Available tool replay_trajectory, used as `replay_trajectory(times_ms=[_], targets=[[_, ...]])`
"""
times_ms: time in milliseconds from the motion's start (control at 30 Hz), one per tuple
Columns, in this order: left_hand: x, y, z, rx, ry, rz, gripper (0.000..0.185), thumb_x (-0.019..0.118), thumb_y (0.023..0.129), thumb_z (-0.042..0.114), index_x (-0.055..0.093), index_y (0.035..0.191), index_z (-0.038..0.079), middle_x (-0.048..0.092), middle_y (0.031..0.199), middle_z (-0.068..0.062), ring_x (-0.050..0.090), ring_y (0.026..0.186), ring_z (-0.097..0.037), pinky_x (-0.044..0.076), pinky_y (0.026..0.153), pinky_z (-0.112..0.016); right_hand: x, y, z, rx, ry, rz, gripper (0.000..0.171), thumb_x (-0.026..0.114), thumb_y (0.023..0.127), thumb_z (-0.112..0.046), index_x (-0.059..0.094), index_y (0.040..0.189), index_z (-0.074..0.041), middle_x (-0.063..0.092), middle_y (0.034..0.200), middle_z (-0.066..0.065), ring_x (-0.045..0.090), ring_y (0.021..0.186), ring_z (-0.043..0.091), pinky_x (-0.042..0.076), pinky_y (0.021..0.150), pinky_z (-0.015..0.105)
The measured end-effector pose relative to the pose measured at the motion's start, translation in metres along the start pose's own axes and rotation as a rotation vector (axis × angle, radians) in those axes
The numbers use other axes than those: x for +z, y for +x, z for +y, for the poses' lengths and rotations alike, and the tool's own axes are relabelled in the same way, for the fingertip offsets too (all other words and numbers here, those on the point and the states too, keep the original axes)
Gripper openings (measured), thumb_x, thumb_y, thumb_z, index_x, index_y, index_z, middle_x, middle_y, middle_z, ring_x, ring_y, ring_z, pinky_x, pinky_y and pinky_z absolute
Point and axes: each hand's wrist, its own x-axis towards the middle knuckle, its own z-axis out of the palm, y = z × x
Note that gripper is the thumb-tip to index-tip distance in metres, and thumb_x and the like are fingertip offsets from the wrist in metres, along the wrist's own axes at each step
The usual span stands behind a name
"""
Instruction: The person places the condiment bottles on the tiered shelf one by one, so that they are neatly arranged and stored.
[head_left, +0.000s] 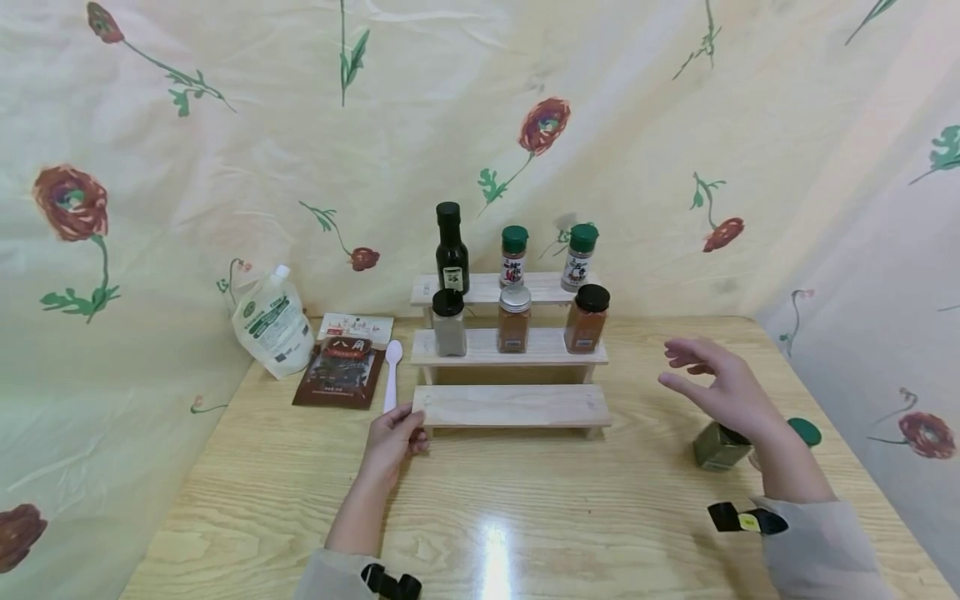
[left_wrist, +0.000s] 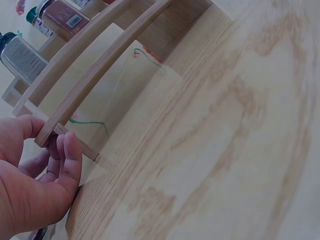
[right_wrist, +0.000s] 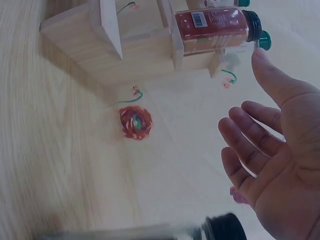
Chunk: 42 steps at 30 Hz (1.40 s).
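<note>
Head view: we see the left hand (head_left: 395, 440) pinching the left end of the rack's (head_left: 512, 406) bottom step, thumb and fingers curled round the corner; the rack stands mid-table (head_left: 525, 517) against the flowered cloth. It is pale bare wood in three steps, with six jars and bottles on the upper two. We judge it stiff and light in itself, but the load is loose and glass-like, so it wants moving level, held low at both ends. The right hand (head_left: 716, 385) hovers spread and holds nothing, above a jar (head_left: 718, 447) with its green lid (head_left: 806, 431) just beside. Left wrist view: fingers (left_wrist: 70, 155) wrap the plank's corner. Right wrist view: the palm (right_wrist: 280, 165) is spread, fingers relaxed, well apart from the rack.
</note>
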Motion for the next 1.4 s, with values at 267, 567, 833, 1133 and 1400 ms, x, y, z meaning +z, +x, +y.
replay_trajectory(times_ms=[267, 567, 833, 1133, 1400], targets=[[0.001, 0.0, 0.0, 0.001, -0.001, -0.009, 0.039, 0.06, 0.099, 0.003, 0.052, 0.132, -0.016, 0.059, 0.083, -0.007, 0.059, 0.064, -0.009, 0.058, 0.058, -0.02, -0.01, -0.017, 0.011, -0.001, -0.018, 0.007, 0.045, 0.077, 0.089, -0.004, 0.062, 0.132, -0.004, 0.057, 0.117, -0.023, 0.057, 0.101, -0.006, 0.046, 0.083, 0.008], [0.0, 0.002, 0.001, -0.012, 0.006, 0.006, 0.041, 0.06, 0.099, 0.003, 0.051, 0.135, -0.015, 0.059, 0.084, -0.007, 0.059, 0.063, -0.009, 0.058, 0.058, -0.02, -0.019, -0.036, 0.023, 0.032, -0.039, 0.026, 0.045, 0.079, 0.087, -0.003, 0.064, 0.129, -0.003, 0.055, 0.115, -0.032, 0.056, 0.098, -0.009, 0.046, 0.079, 0.007], [0.0, 0.001, 0.003, -0.017, 0.013, 0.01, 0.043, 0.061, 0.099, 0.004, 0.05, 0.136, -0.015, 0.059, 0.084, -0.008, 0.059, 0.064, -0.009, 0.058, 0.058, -0.02, -0.029, -0.048, 0.029, 0.036, -0.062, 0.024, 0.041, 0.08, 0.086, -0.004, 0.066, 0.124, -0.001, 0.057, 0.114, -0.028, 0.056, 0.096, -0.01, 0.045, 0.077, 0.006], [0.0, 0.001, 0.0, -0.017, 0.014, 0.006, 0.041, 0.061, 0.099, 0.003, 0.051, 0.134, -0.015, 0.059, 0.084, -0.008, 0.059, 0.064, -0.01, 0.058, 0.058, -0.02, -0.036, -0.062, 0.031, 0.062, -0.131, -0.009, 0.035, 0.083, 0.085, -0.01, 0.07, 0.116, -0.005, 0.066, 0.103, -0.015, 0.057, 0.09, -0.011, 0.045, 0.072, 0.005], [-0.001, 0.001, -0.001, -0.014, 0.017, 0.006, 0.04, 0.061, 0.099, 0.004, 0.053, 0.133, -0.014, 0.059, 0.082, -0.007, 0.059, 0.063, -0.01, 0.058, 0.058, -0.02, -0.042, -0.069, 0.031, 0.137, -0.176, -0.057, 0.034, 0.085, 0.084, -0.017, 0.073, 0.114, -0.007, 0.072, 0.105, 0.013, 0.048, 0.094, -0.018, 0.047, 0.068, 0.011]])
